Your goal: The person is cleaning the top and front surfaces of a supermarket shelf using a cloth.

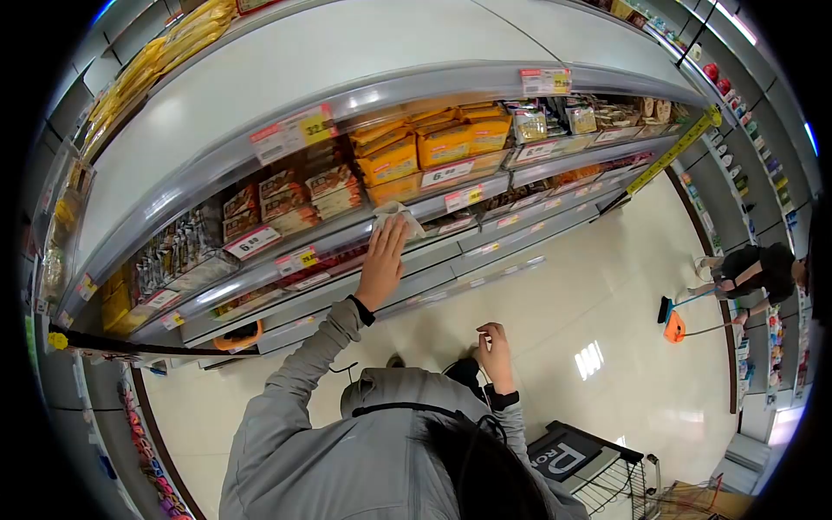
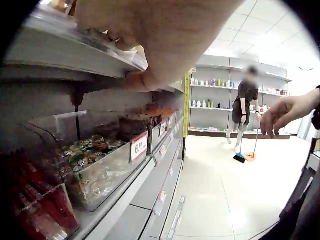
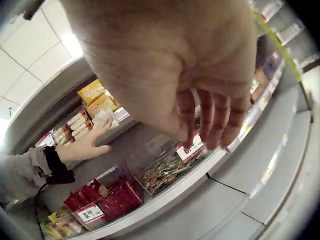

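Observation:
My left hand (image 1: 384, 260) reaches up to a grey store shelf (image 1: 485, 186) and presses a white cloth (image 1: 397, 215) flat against its front edge with straight fingers. The right wrist view shows the same hand (image 3: 87, 142) lying on the cloth (image 3: 105, 117) below yellow packs. My right hand (image 1: 494, 347) hangs in the air near my chest, away from the shelf. Its fingers (image 3: 215, 120) are loosely curled and hold nothing. It also shows in the left wrist view as the right hand (image 2: 287, 112).
Yellow packs (image 1: 442, 143) and price tags (image 1: 448, 173) line the shelves. Clear bins of wrapped sweets (image 2: 95, 165) sit lower down. A person (image 1: 758, 273) sweeps with an orange dustpan (image 1: 674, 325) on the pale floor. A shopping cart (image 1: 598, 468) stands to my right.

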A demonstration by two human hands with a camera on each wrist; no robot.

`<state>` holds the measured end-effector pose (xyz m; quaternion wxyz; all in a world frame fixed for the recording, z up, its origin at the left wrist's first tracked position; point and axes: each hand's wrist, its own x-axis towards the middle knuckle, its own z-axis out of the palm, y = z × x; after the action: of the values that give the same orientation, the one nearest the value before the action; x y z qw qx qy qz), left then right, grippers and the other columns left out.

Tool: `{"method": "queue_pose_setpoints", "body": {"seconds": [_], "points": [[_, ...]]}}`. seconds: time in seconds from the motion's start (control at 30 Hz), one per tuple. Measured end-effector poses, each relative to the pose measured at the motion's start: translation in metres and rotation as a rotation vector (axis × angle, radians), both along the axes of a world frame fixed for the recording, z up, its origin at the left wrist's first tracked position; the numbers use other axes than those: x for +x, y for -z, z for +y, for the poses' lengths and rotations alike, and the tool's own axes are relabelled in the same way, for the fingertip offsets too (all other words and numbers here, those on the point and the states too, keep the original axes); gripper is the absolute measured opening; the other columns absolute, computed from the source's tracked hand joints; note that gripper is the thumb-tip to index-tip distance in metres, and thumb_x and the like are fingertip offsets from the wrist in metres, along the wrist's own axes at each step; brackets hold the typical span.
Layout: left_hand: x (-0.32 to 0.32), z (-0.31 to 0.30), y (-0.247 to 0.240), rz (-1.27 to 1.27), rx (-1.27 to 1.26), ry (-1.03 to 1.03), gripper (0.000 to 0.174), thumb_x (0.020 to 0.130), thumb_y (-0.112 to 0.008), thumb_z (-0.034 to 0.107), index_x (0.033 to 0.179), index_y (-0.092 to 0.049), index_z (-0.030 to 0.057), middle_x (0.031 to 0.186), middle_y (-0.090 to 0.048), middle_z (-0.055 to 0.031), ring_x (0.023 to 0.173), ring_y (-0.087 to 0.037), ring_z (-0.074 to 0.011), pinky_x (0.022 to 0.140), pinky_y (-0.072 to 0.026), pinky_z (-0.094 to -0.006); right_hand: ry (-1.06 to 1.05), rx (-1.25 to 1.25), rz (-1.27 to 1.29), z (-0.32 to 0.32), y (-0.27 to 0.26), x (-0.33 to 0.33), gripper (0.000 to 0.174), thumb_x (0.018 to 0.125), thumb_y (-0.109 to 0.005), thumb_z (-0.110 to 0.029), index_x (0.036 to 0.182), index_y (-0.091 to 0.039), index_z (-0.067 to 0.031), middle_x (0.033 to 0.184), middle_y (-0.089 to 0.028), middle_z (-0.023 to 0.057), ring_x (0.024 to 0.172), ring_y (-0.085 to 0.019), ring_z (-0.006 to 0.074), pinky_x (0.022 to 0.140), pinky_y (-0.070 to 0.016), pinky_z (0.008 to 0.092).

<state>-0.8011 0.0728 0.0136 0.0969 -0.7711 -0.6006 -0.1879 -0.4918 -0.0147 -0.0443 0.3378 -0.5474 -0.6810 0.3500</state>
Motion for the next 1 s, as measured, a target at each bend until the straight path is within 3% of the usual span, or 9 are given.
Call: {"method": "queue_pose_setpoints", "body": {"seconds": [0.3,0.5,0.77,1.0], "points": [[0.064,0.035,0.002,-0.062,0.005,-0.093,0.077,0.080,-0.055,0.005,0.149,-0.021,0.0037,0.156,-0.017,-0.0140,0.144,-0.014,-0.0310,0.118,-0.0168,-0.0442,-0.076,0.046,-0.004,0.063,-0.003,0.078,0.014,0.084,-0.053,0.004,0.097,-0.058,0.0021,0.103,-0.056,0.0170,0.090,-0.058,0.0342,0.080,-0.0476,0.0393],[0.114,0.065,0.009,-0.118,-0.006,-0.131,0.074,0.081,-0.053,0.003,0.148,-0.021,0.0028,0.155,-0.015,-0.0152,0.144,-0.013,-0.0340,0.118,-0.0183,-0.0472,-0.105,0.076,-0.030,0.096,-0.006,0.147,0.013,0.085,-0.053,0.004,0.097,-0.058,0.0028,0.102,-0.056,0.0174,0.092,-0.057,0.0342,0.081,-0.0473,0.0390],[0.167,0.115,0.012,-0.023,0.048,-0.172,0.070,0.089,-0.049,0.002,0.150,-0.015,0.0065,0.157,-0.009,-0.0116,0.144,-0.010,-0.0317,0.120,-0.0183,-0.0467,-0.096,0.050,-0.075,0.111,-0.007,0.238,0.014,0.086,-0.052,0.004,0.098,-0.057,0.0027,0.102,-0.056,0.0173,0.092,-0.057,0.0340,0.080,-0.0474,0.0381],[0.191,0.150,0.015,0.192,0.082,-0.206,0.066,0.092,-0.048,-0.002,0.150,-0.019,0.0097,0.156,-0.011,-0.0083,0.144,-0.012,-0.0281,0.122,-0.0206,-0.0405,-0.017,0.033,-0.069,0.106,0.003,0.281,0.015,0.086,-0.052,0.004,0.100,-0.057,0.0030,0.102,-0.055,0.0173,0.090,-0.058,0.0317,0.078,-0.0481,0.0377]]}}
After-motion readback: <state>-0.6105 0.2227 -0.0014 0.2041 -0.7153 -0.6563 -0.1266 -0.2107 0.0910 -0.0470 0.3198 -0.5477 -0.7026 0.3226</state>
